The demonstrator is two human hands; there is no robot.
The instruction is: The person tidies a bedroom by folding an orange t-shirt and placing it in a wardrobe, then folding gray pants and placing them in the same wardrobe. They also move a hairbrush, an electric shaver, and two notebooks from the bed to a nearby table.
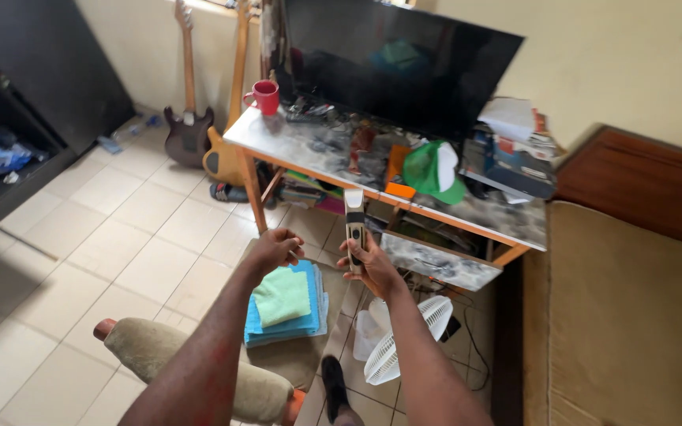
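My right hand (370, 268) is wrapped around a slim grey and gold hair clipper (354, 221), holding it upright with its blade end up, in front of the table's edge. My left hand (275, 248) hovers a short way to the left of it, fingers curled loosely, holding nothing. Both arms reach forward over the floor. Below the hands lies a stack of folded towels (287, 304), green on top of blue.
A marble-patterned table (444, 203) carries a dark television (396, 63), a red mug (264, 97), a green and white cap (433, 170) and stacked books (515, 150). Two guitars (191, 126) lean on the wall. A white fan (404, 339) lies on the floor; a brown couch (633, 315) is at the right.
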